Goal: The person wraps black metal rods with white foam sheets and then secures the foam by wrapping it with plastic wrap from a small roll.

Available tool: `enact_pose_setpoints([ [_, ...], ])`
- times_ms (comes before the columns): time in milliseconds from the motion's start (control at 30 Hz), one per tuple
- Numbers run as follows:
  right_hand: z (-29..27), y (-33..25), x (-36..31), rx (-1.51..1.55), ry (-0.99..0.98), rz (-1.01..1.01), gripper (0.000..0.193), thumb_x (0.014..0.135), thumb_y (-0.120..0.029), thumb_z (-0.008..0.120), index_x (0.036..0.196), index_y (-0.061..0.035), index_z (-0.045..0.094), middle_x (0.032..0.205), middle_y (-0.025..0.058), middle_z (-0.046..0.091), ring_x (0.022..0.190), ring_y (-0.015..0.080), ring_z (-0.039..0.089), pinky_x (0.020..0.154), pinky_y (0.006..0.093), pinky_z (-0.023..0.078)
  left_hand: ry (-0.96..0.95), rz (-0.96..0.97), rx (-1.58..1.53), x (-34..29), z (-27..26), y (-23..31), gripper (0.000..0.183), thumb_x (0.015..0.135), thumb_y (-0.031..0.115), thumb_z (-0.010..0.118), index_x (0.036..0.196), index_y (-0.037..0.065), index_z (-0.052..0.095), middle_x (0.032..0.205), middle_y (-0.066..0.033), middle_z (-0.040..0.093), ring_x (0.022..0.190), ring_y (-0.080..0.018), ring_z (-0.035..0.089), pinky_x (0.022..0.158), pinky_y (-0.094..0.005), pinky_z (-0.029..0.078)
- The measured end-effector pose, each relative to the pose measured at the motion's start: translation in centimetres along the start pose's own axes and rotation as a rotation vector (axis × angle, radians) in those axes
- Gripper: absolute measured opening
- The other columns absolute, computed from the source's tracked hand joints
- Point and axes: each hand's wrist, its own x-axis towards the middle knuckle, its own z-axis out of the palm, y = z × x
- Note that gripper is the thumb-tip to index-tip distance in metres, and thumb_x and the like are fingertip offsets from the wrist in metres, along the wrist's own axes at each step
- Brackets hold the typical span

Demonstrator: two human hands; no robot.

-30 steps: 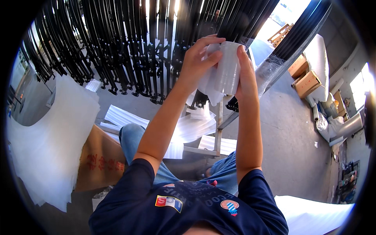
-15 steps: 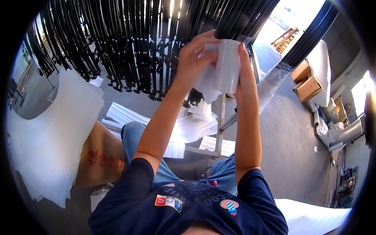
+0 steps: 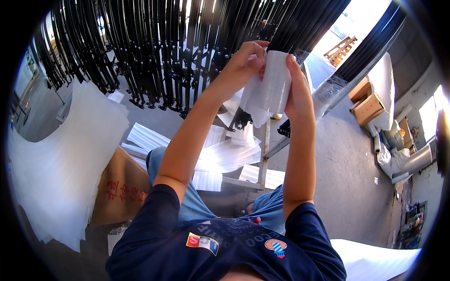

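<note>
In front of me, a roll of clear stretch film (image 3: 275, 84) stands nearly upright against a bundle of black rods (image 3: 286, 35). My right hand (image 3: 300, 91) grips its right side, thumb near the top and the other fingers hidden behind. Left of the roll, my left hand (image 3: 251, 58) is closed, fingers curled and thumb bent in. Whatever those fingertips pinch is hidden. A white foam sheet (image 3: 255, 105) hangs below the left hand, partly behind the roll. The lower ends of some black rods show beneath it.
Many black rods (image 3: 154, 56) hang in rows ahead. White foam sheets (image 3: 61, 154) drape over a cardboard box (image 3: 119, 187) at left, and more foam strips (image 3: 229, 154) lie below the rods. A metal frame (image 3: 263, 164) stands near my legs. Film wraps another rod bundle (image 3: 358, 61) at right.
My left hand has moved slightly right, its fingers curling in from a wider spread. The roll and my right hand have shifted a little right and down.
</note>
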Motion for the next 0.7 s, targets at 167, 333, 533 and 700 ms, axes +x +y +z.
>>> enact_pose_setpoints([
  [167,0.5,-0.3,-0.8,-0.1,0.129,-0.118,0.059,0.075,-0.049,0.056,0.104,0.001,0.048,0.087,0.0145,0.058,0.076,0.0191,0.06,0.066,0.029,0.05,-0.033,-0.013,-0.18,0.0,0.0,-1.1,0.017,0.085,0.025,0.05,0.087,0.012,0.039,0.112,-0.0062,0.044,0.095,-0.0156,0.049,0.078,-0.0298,0.043],
  [333,-0.2,0.3,-0.2,-0.146,0.2,-0.134,0.054,0.075,-0.045,0.057,0.102,0.0003,0.048,0.086,0.0133,0.058,0.079,0.0181,0.059,0.07,0.0315,0.048,0.042,-0.117,-0.338,0.1,1.5,-0.8,0.021,0.085,0.028,0.051,0.086,0.014,0.037,0.098,-0.0005,0.048,0.091,-0.0126,0.05,0.077,-0.0287,0.044],
  [533,0.0,-0.4,-1.1,0.085,0.156,-0.099,0.041,0.077,-0.027,0.055,0.105,0.0005,0.045,0.09,0.0131,0.055,0.083,0.0176,0.055,0.075,0.0325,0.044,0.054,-0.099,-0.39,-0.1,1.1,-0.6,0.037,0.08,0.032,0.058,0.103,0.008,0.042,0.084,0.0022,0.049,0.085,-0.0106,0.052,0.074,-0.0259,0.043],
  [700,-0.3,-0.6,-1.2,-0.021,0.186,-0.171,0.044,0.074,-0.02,0.058,0.108,0.0018,0.039,0.088,0.0115,0.054,0.08,0.0153,0.054,0.068,0.0276,0.044,0.049,-0.159,-0.273,-0.1,2.6,0.0,0.029,0.077,0.023,0.062,0.096,0.005,0.05,0.084,-0.0037,0.055,0.078,-0.0087,0.053,0.073,-0.0223,0.043],
])
